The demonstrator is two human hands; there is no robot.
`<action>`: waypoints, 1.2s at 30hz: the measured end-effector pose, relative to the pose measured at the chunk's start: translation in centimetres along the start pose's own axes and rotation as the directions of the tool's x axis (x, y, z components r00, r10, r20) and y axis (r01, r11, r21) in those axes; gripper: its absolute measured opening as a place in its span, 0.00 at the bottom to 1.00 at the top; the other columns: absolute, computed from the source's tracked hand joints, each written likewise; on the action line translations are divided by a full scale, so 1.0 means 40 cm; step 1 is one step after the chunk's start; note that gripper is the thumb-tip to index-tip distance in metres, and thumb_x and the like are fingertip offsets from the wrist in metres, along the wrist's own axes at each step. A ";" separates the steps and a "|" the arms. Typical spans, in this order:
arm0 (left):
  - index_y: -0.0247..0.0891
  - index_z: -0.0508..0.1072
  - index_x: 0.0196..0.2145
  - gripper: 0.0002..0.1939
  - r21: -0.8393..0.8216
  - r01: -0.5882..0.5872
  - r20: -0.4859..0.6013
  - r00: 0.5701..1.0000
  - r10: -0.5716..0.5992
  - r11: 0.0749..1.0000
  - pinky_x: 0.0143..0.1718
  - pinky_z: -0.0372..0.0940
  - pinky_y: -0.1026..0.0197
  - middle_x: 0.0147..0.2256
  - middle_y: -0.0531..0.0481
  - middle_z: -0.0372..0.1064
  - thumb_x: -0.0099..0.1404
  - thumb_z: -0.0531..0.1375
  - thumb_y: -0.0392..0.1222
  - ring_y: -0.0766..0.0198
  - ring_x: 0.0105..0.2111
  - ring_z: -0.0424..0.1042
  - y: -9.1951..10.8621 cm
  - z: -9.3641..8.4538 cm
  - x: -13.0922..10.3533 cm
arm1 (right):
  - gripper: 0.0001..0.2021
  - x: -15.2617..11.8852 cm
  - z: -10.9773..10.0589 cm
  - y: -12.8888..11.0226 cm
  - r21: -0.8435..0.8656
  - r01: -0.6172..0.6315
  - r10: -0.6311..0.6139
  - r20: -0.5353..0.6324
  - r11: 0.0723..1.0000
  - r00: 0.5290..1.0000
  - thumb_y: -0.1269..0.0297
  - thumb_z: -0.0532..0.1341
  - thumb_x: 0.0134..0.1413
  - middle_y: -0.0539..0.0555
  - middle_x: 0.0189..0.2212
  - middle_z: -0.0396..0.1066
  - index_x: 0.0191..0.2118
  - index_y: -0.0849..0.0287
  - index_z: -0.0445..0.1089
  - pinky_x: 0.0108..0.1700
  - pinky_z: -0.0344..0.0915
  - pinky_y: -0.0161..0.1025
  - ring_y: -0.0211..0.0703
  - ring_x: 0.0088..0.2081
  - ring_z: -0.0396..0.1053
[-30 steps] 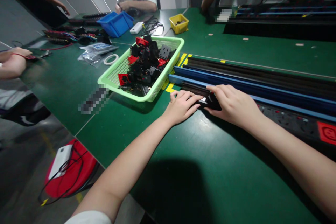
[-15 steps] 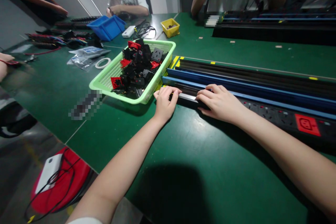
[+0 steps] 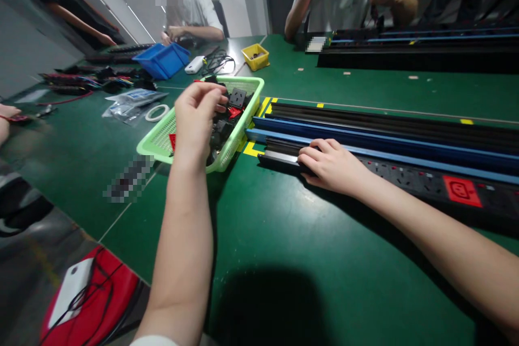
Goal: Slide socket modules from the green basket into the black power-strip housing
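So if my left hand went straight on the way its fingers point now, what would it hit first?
Probably the dark grey socket in the green basket, just right of your left hand in the picture. Depth is unclear, though: it may be high enough to pass above.

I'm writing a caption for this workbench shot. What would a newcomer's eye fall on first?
Probably the light-green basket of black and red socket modules, with the left hand raised over it. To its right, the right hand lies on a black strip with a bright red socket. At lower left, a red seat bears a white box.
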State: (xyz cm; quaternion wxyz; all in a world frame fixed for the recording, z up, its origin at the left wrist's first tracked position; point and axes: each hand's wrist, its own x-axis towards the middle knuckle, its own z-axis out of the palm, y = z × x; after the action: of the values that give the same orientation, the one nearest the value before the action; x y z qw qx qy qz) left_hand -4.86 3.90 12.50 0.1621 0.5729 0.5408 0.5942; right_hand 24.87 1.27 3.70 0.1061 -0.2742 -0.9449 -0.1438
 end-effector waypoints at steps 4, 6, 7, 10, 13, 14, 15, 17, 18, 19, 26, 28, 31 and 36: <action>0.36 0.76 0.36 0.04 0.129 -0.011 -0.069 0.997 0.020 0.992 0.38 0.67 0.63 0.33 0.50 0.75 0.61 0.63 0.34 0.67 0.33 0.72 -0.044 -0.077 0.043 | 0.10 0.000 0.001 0.001 -0.002 -0.001 0.001 -0.002 1.000 1.000 0.59 0.61 0.66 0.59 0.49 0.77 0.45 0.60 0.72 0.48 0.54 0.47 0.56 0.53 0.66; 0.36 0.77 0.37 0.06 0.239 0.004 -0.061 0.998 0.011 0.971 0.39 0.67 0.61 0.34 0.49 0.76 0.61 0.63 0.36 0.65 0.33 0.72 -0.067 -0.115 0.047 | 0.10 0.001 0.000 0.000 0.004 0.002 -0.002 -0.003 1.000 1.000 0.59 0.61 0.66 0.59 0.49 0.77 0.45 0.60 0.72 0.47 0.55 0.46 0.56 0.53 0.66; 0.36 0.78 0.38 0.07 0.323 0.016 -0.071 0.997 0.007 0.946 0.39 0.67 0.60 0.35 0.49 0.76 0.60 0.63 0.38 0.64 0.33 0.72 -0.078 -0.130 0.047 | 0.10 0.001 0.000 0.000 0.008 0.004 -0.004 -0.004 1.000 1.000 0.60 0.61 0.66 0.59 0.49 0.77 0.45 0.60 0.73 0.47 0.55 0.46 0.56 0.53 0.66; 0.38 0.79 0.39 0.09 0.583 0.060 -0.097 0.995 -0.004 0.810 0.43 0.65 0.55 0.37 0.49 0.78 0.59 0.63 0.39 0.61 0.33 0.72 -0.106 -0.147 0.038 | 0.10 0.001 -0.002 -0.001 0.018 0.000 0.000 -0.003 1.000 1.000 0.60 0.62 0.65 0.60 0.48 0.77 0.45 0.61 0.73 0.46 0.55 0.46 0.57 0.53 0.66; 0.41 0.79 0.38 0.08 0.712 0.109 -0.095 0.994 -0.058 0.694 0.53 0.57 0.44 0.36 0.49 0.78 0.60 0.63 0.42 0.56 0.37 0.72 -0.126 -0.121 0.024 | 0.10 0.001 -0.006 -0.003 0.019 -0.005 0.004 0.009 1.000 1.000 0.61 0.61 0.65 0.60 0.49 0.77 0.45 0.61 0.73 0.47 0.55 0.46 0.57 0.53 0.66; 0.42 0.79 0.37 0.08 0.729 0.119 -0.096 0.993 -0.071 0.674 0.56 0.53 0.40 0.36 0.49 0.78 0.60 0.63 0.43 0.53 0.39 0.72 -0.131 -0.109 0.020 | 0.09 0.002 -0.007 -0.003 0.019 -0.006 0.005 0.012 1.000 1.000 0.61 0.61 0.65 0.60 0.49 0.77 0.45 0.61 0.73 0.47 0.55 0.46 0.57 0.53 0.66; 0.43 0.78 0.36 0.07 0.737 0.125 -0.096 0.992 -0.081 0.664 0.57 0.49 0.37 0.36 0.49 0.78 0.61 0.63 0.44 0.51 0.42 0.73 -0.137 -0.097 0.016 | 0.09 0.002 -0.008 -0.004 0.018 -0.006 0.006 0.013 1.000 1.000 0.61 0.61 0.65 0.60 0.49 0.77 0.45 0.61 0.73 0.47 0.55 0.46 0.57 0.53 0.66; 0.43 0.77 0.34 0.06 0.725 0.130 -0.081 0.991 -0.104 0.676 0.56 0.44 0.34 0.34 0.48 0.77 0.60 0.63 0.47 0.46 0.44 0.72 -0.149 -0.079 0.010 | 0.09 0.002 -0.008 -0.004 0.014 -0.005 0.005 0.009 1.000 1.000 0.62 0.61 0.65 0.60 0.49 0.77 0.45 0.61 0.73 0.46 0.55 0.46 0.56 0.53 0.65; 0.44 0.76 0.33 0.07 0.710 0.128 -0.064 0.991 -0.117 0.693 0.55 0.44 0.34 0.33 0.48 0.76 0.60 0.63 0.48 0.45 0.44 0.72 -0.155 -0.075 0.009 | 0.09 0.002 -0.008 -0.004 0.013 -0.004 0.004 0.006 1.000 1.000 0.62 0.61 0.65 0.60 0.49 0.77 0.45 0.61 0.73 0.46 0.55 0.46 0.56 0.52 0.65; 0.44 0.75 0.32 0.08 0.693 0.125 -0.047 0.991 -0.128 0.710 0.55 0.44 0.35 0.32 0.48 0.76 0.59 0.64 0.49 0.45 0.44 0.72 -0.161 -0.073 0.008 | 0.09 0.002 -0.008 -0.003 0.010 -0.003 0.003 0.006 1.000 1.000 0.62 0.61 0.65 0.60 0.49 0.77 0.45 0.60 0.73 0.46 0.55 0.45 0.56 0.52 0.65; 0.42 0.78 0.34 0.19 0.688 0.128 0.034 0.978 -0.208 0.714 0.55 0.41 0.34 0.33 0.48 0.78 0.56 0.64 0.60 0.43 0.47 0.73 -0.199 -0.094 0.017 | 0.10 0.001 -0.005 -0.004 0.001 -0.002 0.002 0.023 1.000 1.000 0.61 0.60 0.66 0.59 0.49 0.77 0.45 0.61 0.72 0.46 0.54 0.46 0.56 0.52 0.65; 0.43 0.79 0.34 0.20 0.688 0.113 0.088 0.968 -0.237 0.717 0.55 0.42 0.34 0.32 0.49 0.78 0.54 0.66 0.62 0.44 0.47 0.73 -0.210 -0.098 0.019 | 0.10 0.001 -0.004 -0.003 0.001 0.000 0.000 0.020 1.000 1.000 0.61 0.60 0.66 0.60 0.49 0.77 0.45 0.61 0.72 0.46 0.54 0.46 0.57 0.53 0.65; 0.44 0.79 0.33 0.19 0.700 0.110 0.107 0.961 -0.256 0.706 0.56 0.41 0.34 0.30 0.51 0.77 0.53 0.67 0.62 0.45 0.46 0.74 -0.218 -0.101 0.021 | 0.10 0.000 -0.003 -0.002 0.000 0.005 -0.005 0.011 1.000 1.000 0.61 0.60 0.66 0.60 0.49 0.77 0.45 0.61 0.72 0.46 0.54 0.46 0.57 0.53 0.65; 0.43 0.78 0.32 0.20 0.702 0.105 0.112 0.961 -0.254 0.704 0.55 0.36 0.31 0.25 0.51 0.73 0.54 0.66 0.62 0.42 0.50 0.72 -0.219 -0.103 0.020 | 0.09 0.001 -0.004 -0.002 -0.002 0.007 -0.007 0.002 1.000 1.000 0.61 0.60 0.66 0.60 0.49 0.77 0.45 0.60 0.73 0.45 0.54 0.46 0.56 0.52 0.64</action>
State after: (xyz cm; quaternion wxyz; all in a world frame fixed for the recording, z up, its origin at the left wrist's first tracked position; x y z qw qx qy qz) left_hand -12.36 5.84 6.66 0.0482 0.5928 0.7570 0.2707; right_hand 24.83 1.17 3.83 0.1042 -0.2712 -0.9459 -0.1448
